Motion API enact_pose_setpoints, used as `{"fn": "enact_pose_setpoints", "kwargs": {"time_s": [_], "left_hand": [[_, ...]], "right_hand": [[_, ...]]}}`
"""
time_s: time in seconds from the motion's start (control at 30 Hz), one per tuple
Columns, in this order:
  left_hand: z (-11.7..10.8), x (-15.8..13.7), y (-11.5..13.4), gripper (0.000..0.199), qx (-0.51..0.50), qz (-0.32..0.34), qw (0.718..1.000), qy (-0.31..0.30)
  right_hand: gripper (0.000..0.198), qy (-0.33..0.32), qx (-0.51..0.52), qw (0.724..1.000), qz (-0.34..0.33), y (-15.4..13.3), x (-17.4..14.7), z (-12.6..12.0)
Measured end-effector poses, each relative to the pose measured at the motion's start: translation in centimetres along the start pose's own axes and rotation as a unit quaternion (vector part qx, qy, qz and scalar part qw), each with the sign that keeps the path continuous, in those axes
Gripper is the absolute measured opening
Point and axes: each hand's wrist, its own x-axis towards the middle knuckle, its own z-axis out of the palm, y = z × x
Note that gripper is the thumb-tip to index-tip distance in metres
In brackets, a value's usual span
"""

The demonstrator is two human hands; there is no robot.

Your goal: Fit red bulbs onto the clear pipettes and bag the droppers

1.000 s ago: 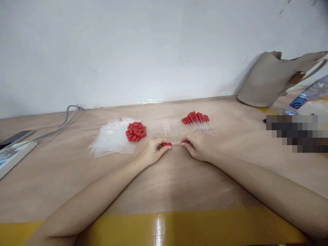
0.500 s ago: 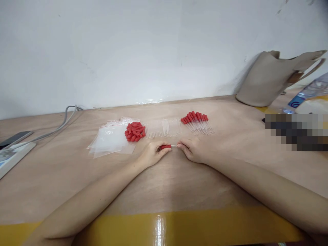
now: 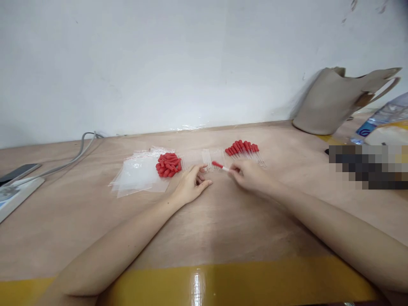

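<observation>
A dropper [image 3: 219,165] with a red rubber bulb and a clear tube is pinched by its tube in my right hand [image 3: 247,174]; the bulb points left. My left hand [image 3: 192,183] holds nothing, its thumb and fingers apart, resting by the row of clear glass tubes [image 3: 206,158]. Left of those tubes lies a heap of loose red rubber bulbs [image 3: 168,165]. Beyond my right hand, several droppers with red bulbs [image 3: 242,147] lie fanned side by side, their lower tubes partly behind the hand.
Clear zip bags [image 3: 137,174] are stacked left of the bulbs. A power strip [image 3: 22,195], a grey cable [image 3: 72,158] and a phone [image 3: 19,172] lie at the far left. A beige bag [image 3: 331,102] and a plastic bottle [image 3: 382,114] stand at the right, near the wall.
My left hand has let go of the red bulb and opened. My right hand has moved up and to the right with the dropper, which now tilts.
</observation>
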Motion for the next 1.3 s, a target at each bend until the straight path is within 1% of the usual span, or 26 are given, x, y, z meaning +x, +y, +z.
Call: {"fn": "enact_pose_setpoints", "kwargs": {"time_s": [0.07, 0.1, 0.17, 0.27, 0.33, 0.5, 0.6, 0.7, 0.87, 1.0, 1.17, 1.3], "left_hand": [[0.3, 0.0, -0.4, 0.036, 0.001, 0.021, 1.000, -0.005], [0.4, 0.0, -0.6, 0.034, 0.000, 0.034, 0.999, -0.008], [0.5, 0.0, -0.7, 0.031, -0.003, 0.050, 0.999, -0.012], [0.6, 0.0, -0.8, 0.027, -0.008, 0.053, 0.998, -0.014], [0.6, 0.0, -0.7, 0.024, -0.011, 0.051, 0.998, -0.017], [0.7, 0.0, -0.7, 0.018, -0.010, 0.061, 0.998, -0.025], [0.6, 0.0, -0.8, 0.015, -0.006, 0.066, 0.997, -0.028], [0.6, 0.0, -0.7, 0.013, -0.007, 0.070, 0.997, -0.033], [0.5, 0.0, -0.7, 0.011, -0.008, 0.066, 0.997, -0.040], [0.5, 0.1, -0.7, 0.009, -0.011, 0.068, 0.996, -0.048], [0.5, 0.1, -0.7, 0.009, -0.012, 0.070, 0.996, -0.050], [0.5, 0.1, -0.7, 0.009, -0.017, 0.069, 0.996, -0.048]], "right_hand": [[0.023, 0.035, 0.012, 0.997, 0.072, 0.9, 1.1, -0.3], [0.026, 0.047, 0.003, 0.994, 0.100, 1.3, 1.7, -0.4], [0.030, 0.053, -0.035, 0.988, 0.140, 2.0, 2.9, -0.3], [0.028, 0.030, -0.101, 0.978, 0.179, 2.2, 4.1, 0.3], [0.028, 0.017, -0.127, 0.972, 0.198, 1.9, 4.3, 0.6], [0.029, -0.003, -0.133, 0.963, 0.236, 1.5, 4.6, 1.0], [0.030, 0.002, -0.117, 0.961, 0.250, 1.6, 5.1, 1.3], [0.035, 0.009, -0.091, 0.960, 0.266, 1.6, 5.8, 1.8], [0.038, 0.010, -0.063, 0.953, 0.296, 1.3, 6.5, 2.5], [0.037, 0.009, -0.069, 0.953, 0.295, 1.3, 6.3, 2.0], [0.035, -0.036, -0.095, 0.954, 0.281, 1.3, 5.7, 0.8], [0.039, -0.018, -0.105, 0.957, 0.269, 0.7, 5.5, 0.7]]}}
